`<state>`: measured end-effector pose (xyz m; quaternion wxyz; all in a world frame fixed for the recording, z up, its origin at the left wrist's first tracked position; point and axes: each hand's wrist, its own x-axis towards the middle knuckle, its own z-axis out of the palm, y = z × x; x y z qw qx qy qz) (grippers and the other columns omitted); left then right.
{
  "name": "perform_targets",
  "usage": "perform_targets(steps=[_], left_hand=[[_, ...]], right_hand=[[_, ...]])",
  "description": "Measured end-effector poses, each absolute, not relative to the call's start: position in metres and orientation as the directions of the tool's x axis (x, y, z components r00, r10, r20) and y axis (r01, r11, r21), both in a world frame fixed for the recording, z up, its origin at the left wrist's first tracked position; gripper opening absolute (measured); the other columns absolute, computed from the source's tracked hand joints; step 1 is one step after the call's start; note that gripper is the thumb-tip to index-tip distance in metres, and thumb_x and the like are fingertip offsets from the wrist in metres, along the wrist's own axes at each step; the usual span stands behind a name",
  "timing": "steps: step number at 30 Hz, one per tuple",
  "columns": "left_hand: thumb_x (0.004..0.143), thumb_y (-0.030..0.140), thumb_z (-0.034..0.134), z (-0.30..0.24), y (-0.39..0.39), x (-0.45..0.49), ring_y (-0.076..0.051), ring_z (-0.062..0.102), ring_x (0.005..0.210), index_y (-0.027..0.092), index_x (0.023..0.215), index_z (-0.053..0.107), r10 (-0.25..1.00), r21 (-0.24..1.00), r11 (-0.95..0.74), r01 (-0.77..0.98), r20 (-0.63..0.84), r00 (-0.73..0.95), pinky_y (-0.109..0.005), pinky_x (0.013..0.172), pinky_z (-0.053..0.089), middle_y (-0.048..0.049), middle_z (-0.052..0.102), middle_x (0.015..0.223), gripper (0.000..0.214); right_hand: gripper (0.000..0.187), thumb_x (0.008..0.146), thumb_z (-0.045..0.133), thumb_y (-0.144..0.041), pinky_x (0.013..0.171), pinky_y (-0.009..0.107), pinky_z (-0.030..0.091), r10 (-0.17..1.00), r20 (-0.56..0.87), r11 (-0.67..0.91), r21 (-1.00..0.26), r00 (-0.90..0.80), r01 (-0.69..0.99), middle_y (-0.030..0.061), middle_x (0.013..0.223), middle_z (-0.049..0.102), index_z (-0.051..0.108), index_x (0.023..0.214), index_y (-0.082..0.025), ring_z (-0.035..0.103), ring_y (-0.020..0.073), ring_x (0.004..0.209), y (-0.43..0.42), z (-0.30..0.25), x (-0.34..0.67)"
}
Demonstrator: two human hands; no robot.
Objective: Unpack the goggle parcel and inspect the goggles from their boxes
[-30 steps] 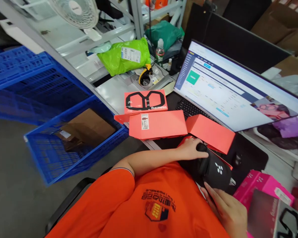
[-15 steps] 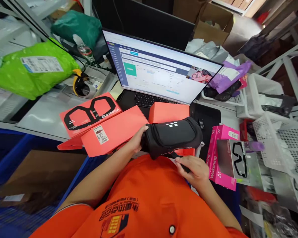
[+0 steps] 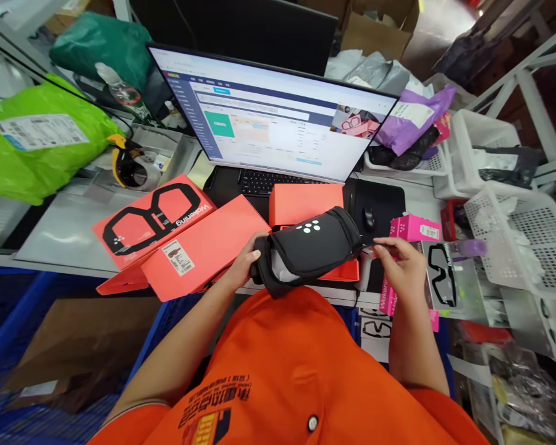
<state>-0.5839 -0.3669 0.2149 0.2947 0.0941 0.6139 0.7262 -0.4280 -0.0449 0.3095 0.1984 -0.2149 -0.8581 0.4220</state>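
A black soft zip case (image 3: 317,244) with white dots on its lid is held in front of my body, over the coral boxes. My left hand (image 3: 245,262) grips its left end, thumb on the near side. A gap at that end shows something pale inside. My right hand (image 3: 401,262) is at the right end, thumb and forefinger pinched on a small part that looks like the case's zipper pull; its details are too small to make out. Beneath the case lies an open coral box (image 3: 347,271). To the left are a coral sleeve box (image 3: 213,244) and a coral goggle-print box (image 3: 155,219).
A monitor (image 3: 269,117) stands behind a black keyboard (image 3: 264,182), with a mouse (image 3: 369,217) on a dark pad. Pink boxes (image 3: 414,227) and white baskets (image 3: 519,238) line the right. A green parcel (image 3: 46,139) and tape dispenser (image 3: 127,164) are at the left.
My right hand has moved right and up, from the case's near edge to its right end. The case has tilted, and its left end now gapes with pale contents showing.
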Motion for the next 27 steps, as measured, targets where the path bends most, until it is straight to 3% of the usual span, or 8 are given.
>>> perform_targets(steps=[5, 9, 11, 13, 18, 21, 24, 27], left_hand=[[0.068, 0.063, 0.069, 0.223, -0.363, -0.592, -0.035, 0.056, 0.115, 0.023, 0.117, 0.064, 0.646, 0.947, -0.011, -0.320, -0.238, -0.725, -0.042, 0.101, 0.042, -0.0089, 0.066, 0.120, 0.064], [0.066, 0.066, 0.069, 0.234, -0.365, -0.598, -0.037, 0.058, 0.111, 0.023, 0.116, 0.067, 0.721, 0.944, 0.008, -0.329, -0.234, -0.653, -0.044, 0.097, 0.044, -0.0096, 0.067, 0.114, 0.066], [0.065, 0.064, 0.072, 0.239, -0.365, -0.600, -0.037, 0.058, 0.109, 0.023, 0.115, 0.068, 0.742, 0.952, 0.039, -0.302, -0.230, -0.630, -0.043, 0.096, 0.045, -0.0093, 0.067, 0.114, 0.065], [0.063, 0.059, 0.076, 0.242, -0.363, -0.602, -0.037, 0.058, 0.109, 0.024, 0.114, 0.068, 0.747, 0.959, 0.077, -0.274, -0.238, -0.621, -0.043, 0.095, 0.045, -0.0087, 0.067, 0.114, 0.063], [0.060, 0.053, 0.080, 0.244, -0.355, -0.602, -0.034, 0.060, 0.100, 0.023, 0.113, 0.068, 0.790, 0.959, 0.131, -0.251, -0.254, -0.558, -0.039, 0.090, 0.047, -0.0066, 0.067, 0.102, 0.062], [0.063, 0.054, 0.078, 0.241, -0.352, -0.601, -0.033, 0.060, 0.099, 0.023, 0.118, 0.066, 0.809, 0.961, 0.124, -0.246, -0.242, -0.535, -0.038, 0.089, 0.046, -0.0067, 0.066, 0.100, 0.064], [0.068, 0.057, 0.073, 0.240, -0.351, -0.600, -0.033, 0.059, 0.102, 0.023, 0.121, 0.064, 0.812, 0.970, 0.102, -0.221, -0.209, -0.545, -0.037, 0.089, 0.046, -0.0079, 0.065, 0.109, 0.064], [0.070, 0.061, 0.070, 0.245, -0.348, -0.598, -0.034, 0.059, 0.105, 0.023, 0.122, 0.064, 0.829, 0.972, 0.103, -0.209, -0.200, -0.522, -0.037, 0.090, 0.047, -0.0087, 0.064, 0.113, 0.065]], right_hand=[[0.024, 0.082, 0.075, -0.049, 0.106, 0.050, 0.048, 0.284, 0.208, 0.457, -0.887, -0.936, -0.059, 0.0061, 0.094, 0.074, 0.070, 0.081, -0.025, 0.068, 0.0287, 0.110, -0.021, 0.315, -0.465], [0.047, 0.071, 0.076, -0.069, 0.090, 0.048, 0.056, 0.352, 0.081, 0.068, -0.996, -0.932, -0.061, 0.0012, 0.074, 0.063, 0.058, 0.076, -0.026, 0.070, 0.0242, 0.080, -0.012, 0.287, -0.487], [0.053, 0.068, 0.074, -0.075, 0.080, 0.044, 0.057, 0.411, 0.010, 0.009, -1.000, -0.911, -0.007, 0.0006, 0.073, 0.061, 0.055, 0.077, -0.026, 0.068, 0.0228, 0.075, -0.013, 0.274, -0.495], [0.054, 0.069, 0.072, -0.077, 0.083, 0.043, 0.057, 0.411, 0.010, 0.035, -0.999, -0.912, 0.005, 0.0030, 0.082, 0.065, 0.057, 0.079, -0.026, 0.069, 0.0246, 0.085, -0.015, 0.270, -0.503], [0.051, 0.074, 0.072, -0.073, 0.102, 0.047, 0.050, 0.010, -0.045, 0.179, -0.983, -0.999, 0.046, 0.0100, 0.123, 0.069, 0.064, 0.080, -0.023, 0.062, 0.0314, 0.122, -0.017, 0.287, -0.524], [0.052, 0.075, 0.074, -0.071, 0.095, 0.045, 0.055, -0.078, -0.181, 0.082, -0.981, -0.980, 0.174, 0.0100, 0.107, 0.076, 0.059, 0.088, -0.022, 0.071, 0.0287, 0.105, -0.014, 0.285, -0.536], [0.055, 0.075, 0.073, -0.071, 0.070, 0.036, 0.060, 0.064, -0.252, -0.040, -0.968, -0.966, 0.250, 0.0048, 0.086, 0.077, 0.051, 0.094, -0.024, 0.075, 0.0228, 0.070, -0.008, 0.271, -0.542], [0.045, 0.082, 0.071, -0.061, 0.051, 0.026, 0.053, 0.150, -0.345, -0.019, -0.938, -0.927, 0.346, 0.0003, 0.069, 0.073, 0.047, 0.094, -0.023, 0.068, 0.0174, 0.050, -0.005, 0.257, -0.545]])
